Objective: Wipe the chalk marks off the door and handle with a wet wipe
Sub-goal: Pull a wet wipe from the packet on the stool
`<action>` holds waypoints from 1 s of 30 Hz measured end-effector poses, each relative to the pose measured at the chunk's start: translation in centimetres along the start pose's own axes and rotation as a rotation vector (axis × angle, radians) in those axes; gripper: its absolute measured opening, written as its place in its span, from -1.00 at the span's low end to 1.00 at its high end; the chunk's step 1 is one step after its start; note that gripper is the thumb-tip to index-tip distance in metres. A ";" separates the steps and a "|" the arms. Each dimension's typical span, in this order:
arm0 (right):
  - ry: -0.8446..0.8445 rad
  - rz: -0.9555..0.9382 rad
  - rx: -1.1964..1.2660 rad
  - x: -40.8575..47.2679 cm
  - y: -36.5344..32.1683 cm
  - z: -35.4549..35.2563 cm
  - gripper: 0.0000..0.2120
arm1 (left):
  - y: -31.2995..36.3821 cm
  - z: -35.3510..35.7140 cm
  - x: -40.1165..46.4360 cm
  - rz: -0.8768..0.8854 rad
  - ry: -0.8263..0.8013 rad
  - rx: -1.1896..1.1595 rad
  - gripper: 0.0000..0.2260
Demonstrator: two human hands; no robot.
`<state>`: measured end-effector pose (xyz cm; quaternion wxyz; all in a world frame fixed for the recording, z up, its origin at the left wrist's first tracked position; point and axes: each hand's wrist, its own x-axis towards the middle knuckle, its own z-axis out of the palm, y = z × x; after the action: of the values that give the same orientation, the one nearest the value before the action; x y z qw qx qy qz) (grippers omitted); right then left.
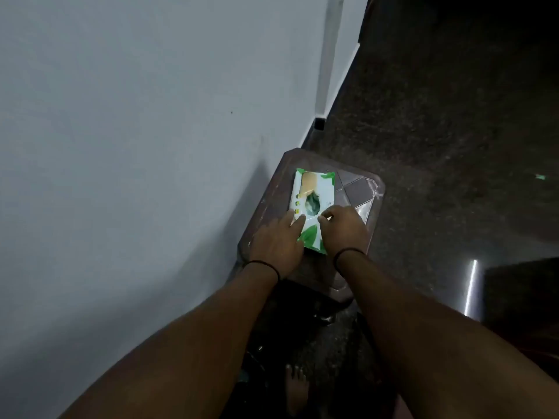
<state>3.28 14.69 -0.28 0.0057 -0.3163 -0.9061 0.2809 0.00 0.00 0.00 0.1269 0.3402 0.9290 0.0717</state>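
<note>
A green and white pack of wet wipes (314, 192) lies flat on a brown plastic stool (360, 189) beside the wall. My left hand (276, 241) lies on the pack's near left part with its fingers stretched out flat, pressing it down. My right hand (341, 226) is over the pack's near right part, fingers curled, with thumb and forefinger pinched at the pack's top face. What they pinch is too small to tell. The door and its handle are out of view.
A pale grey wall (121, 116) fills the left half. Dark speckled floor (438, 131) stretches to the right. A dark skirting (319, 124) runs along the wall's foot. My bare foot (296, 388) stands below the stool.
</note>
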 end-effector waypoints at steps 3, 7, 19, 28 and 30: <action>0.031 -0.022 -0.097 2.3 -0.3 1.9 -0.81 | -0.8 1.5 1.9 0.007 0.000 0.033 -0.49; 0.094 -0.109 -0.281 5.3 -0.7 4.3 -0.79 | -1.8 3.5 3.9 0.052 0.064 0.109 -0.50; 0.029 -0.099 -0.308 8.8 0.1 6.9 -0.79 | -2.7 5.4 6.9 0.095 0.031 0.105 -0.53; -0.046 0.248 0.708 8.3 1.4 3.5 -0.82 | -2.0 4.1 7.5 0.050 -0.024 0.083 -0.61; -0.157 0.270 0.781 8.0 1.2 2.8 -0.84 | -1.7 3.7 7.5 0.016 0.064 0.005 -0.67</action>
<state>-2.96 18.65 -4.59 0.0191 -0.3837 -0.6798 0.6247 -5.54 3.74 -5.31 0.0956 0.3456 0.9300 0.0811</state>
